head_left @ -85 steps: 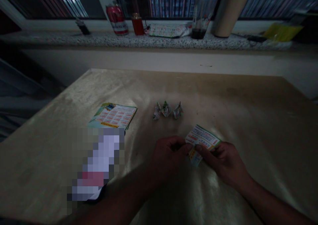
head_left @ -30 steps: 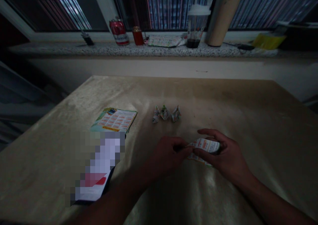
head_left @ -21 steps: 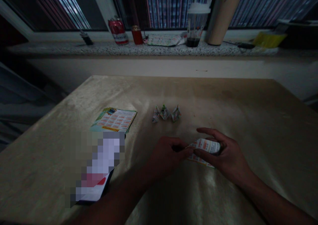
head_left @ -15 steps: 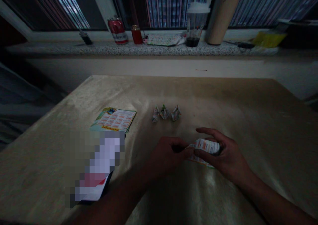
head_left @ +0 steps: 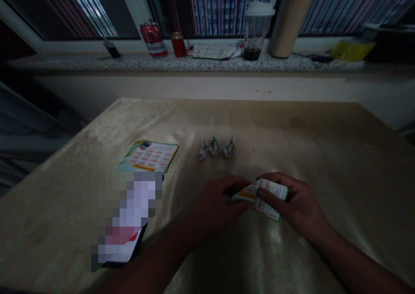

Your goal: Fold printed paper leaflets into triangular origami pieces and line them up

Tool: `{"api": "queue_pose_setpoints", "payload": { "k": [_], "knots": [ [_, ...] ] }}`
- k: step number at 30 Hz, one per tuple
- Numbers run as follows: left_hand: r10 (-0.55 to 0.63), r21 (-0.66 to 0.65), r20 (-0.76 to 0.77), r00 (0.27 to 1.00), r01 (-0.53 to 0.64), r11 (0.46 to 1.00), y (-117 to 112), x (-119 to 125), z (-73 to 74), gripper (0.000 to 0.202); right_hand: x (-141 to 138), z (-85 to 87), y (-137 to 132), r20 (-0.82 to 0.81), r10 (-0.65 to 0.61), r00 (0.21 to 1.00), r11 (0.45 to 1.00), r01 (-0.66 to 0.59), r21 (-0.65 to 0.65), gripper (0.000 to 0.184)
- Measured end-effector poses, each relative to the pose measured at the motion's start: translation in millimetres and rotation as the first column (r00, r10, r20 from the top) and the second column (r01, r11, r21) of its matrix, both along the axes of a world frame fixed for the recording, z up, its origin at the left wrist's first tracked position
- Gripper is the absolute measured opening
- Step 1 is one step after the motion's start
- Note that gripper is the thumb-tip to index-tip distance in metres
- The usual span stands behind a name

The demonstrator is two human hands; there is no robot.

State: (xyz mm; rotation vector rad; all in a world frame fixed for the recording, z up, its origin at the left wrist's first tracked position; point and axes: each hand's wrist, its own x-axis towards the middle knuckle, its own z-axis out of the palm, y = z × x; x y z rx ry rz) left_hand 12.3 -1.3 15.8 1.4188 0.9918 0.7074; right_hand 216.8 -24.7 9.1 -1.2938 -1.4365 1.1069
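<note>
A small printed paper sheet [head_left: 264, 194], white with red and green print, lies partly folded on the beige table [head_left: 311, 138]. My left hand [head_left: 217, 203] pinches its left edge. My right hand [head_left: 296, 205] presses on its right part, thumb on top and fingers curled round the far edge. Three small folded paper figures [head_left: 216, 147] stand in a row just beyond my hands. A stack of flat printed sheets [head_left: 148, 156] lies to the left.
A blurred-out object [head_left: 128, 218] lies at the table's near left. On the stone windowsill [head_left: 97, 62] stand a red can [head_left: 154, 39], a small red jar [head_left: 178, 44], a lidded cup [head_left: 256, 32], a cardboard tube [head_left: 288, 19] and a yellow item [head_left: 352, 50].
The sheet was held up off the table 2.8 s ago; it is now down flat and folded over. In the last second my right fingers closed tighter round it and the fold shifted left.
</note>
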Motion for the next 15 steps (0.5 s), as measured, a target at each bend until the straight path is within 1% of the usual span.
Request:
{"api": "queue_pose_setpoints", "payload": {
  "k": [2,4,6,7,9,10,12,13,14,15],
  "knots": [
    [-0.018,0.063,-0.061,0.998,0.022,0.998,-0.8,-0.8,2.8,0.033,-0.8,0.7,-1.3,0.055,-0.017,0.998,0.998,0.014,0.056,0.014],
    [-0.023,0.110,-0.098,0.995,0.033,0.993,-1.0,-1.5,3.0,0.026,-1.6,0.8,-3.1,0.152,-0.029,0.988,0.987,0.004,0.162,0.010],
    [0.010,0.172,-0.117,0.993,0.011,0.985,-0.8,-1.9,1.1,0.015,-1.9,0.7,-4.7,0.236,-0.015,0.972,0.957,-0.054,0.285,0.005],
    [0.030,0.210,-0.105,0.994,-0.008,0.978,-0.6,-2.1,-0.1,0.012,-1.7,0.6,-5.3,0.256,-0.004,0.967,0.933,-0.089,0.349,0.001],
    [0.069,0.315,-0.061,0.996,-0.047,0.948,-0.4,-2.4,-1.5,0.009,-0.4,0.6,-5.7,0.266,0.026,0.964,0.862,-0.156,0.482,0.012],
    [0.105,0.380,-0.053,0.993,-0.077,0.922,-0.6,-2.7,-1.5,0.008,0.6,0.8,-5.8,0.268,0.036,0.963,0.813,-0.184,0.553,0.019],
    [0.205,0.496,-0.082,0.975,-0.138,0.857,-2.0,-3.6,-0.1,0.011,3.2,1.5,-6.2,0.308,0.036,0.951,0.706,-0.243,0.666,0.028],
    [0.249,0.529,-0.113,0.962,-0.154,0.834,-3.2,-4.2,1.1,0.014,4.5,1.9,-6.8,0.349,0.017,0.937,0.661,-0.272,0.699,0.030],
    [0.273,0.536,-0.142,0.951,-0.158,0.829,-4.4,-5.0,2.2,0.015,5.6,2.2,-7.7,0.388,-0.022,0.921,0.622,-0.291,0.727,0.030],
    [0.255,0.509,-0.143,0.956,-0.150,0.848,-5.7,-5.7,3.1,0.018,6.5,2.3,-8.7,0.430,-0.068,0.900,0.593,-0.310,0.743,0.029]
  ]
}}
